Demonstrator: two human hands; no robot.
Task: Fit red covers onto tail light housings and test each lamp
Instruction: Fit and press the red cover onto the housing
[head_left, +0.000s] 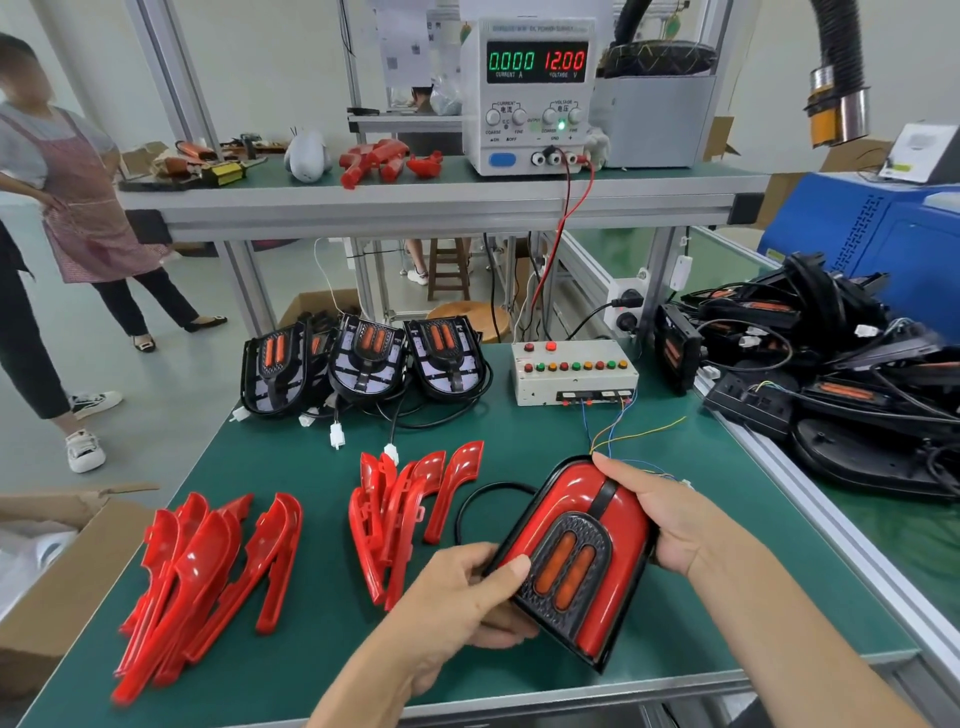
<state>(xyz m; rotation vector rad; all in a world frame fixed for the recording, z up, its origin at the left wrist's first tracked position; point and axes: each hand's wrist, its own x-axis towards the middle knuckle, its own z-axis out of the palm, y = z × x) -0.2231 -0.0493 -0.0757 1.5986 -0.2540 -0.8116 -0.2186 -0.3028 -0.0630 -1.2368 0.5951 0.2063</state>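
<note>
We grip the covered tail light (576, 551) near the table's right edge, left hand (467, 587) and right hand (660, 514) clasping opposite sides.

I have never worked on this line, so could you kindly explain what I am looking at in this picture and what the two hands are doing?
This is a single view from a camera worn on a worker's head, looking down at a green bench. No robot is here, only bare hands. The left hand and the right hand together grip one tail light, a black housing already wearing its red covers, with two orange strips in the middle. To the left lie two heaps of loose red covers. Behind them stand bare housings waiting for covers. The white box with coloured buttons looks like the tester; thin wires run from it toward the held lamp. On the shelf, the power supply reads 12.00 volts and 0.000 amps.
</note>
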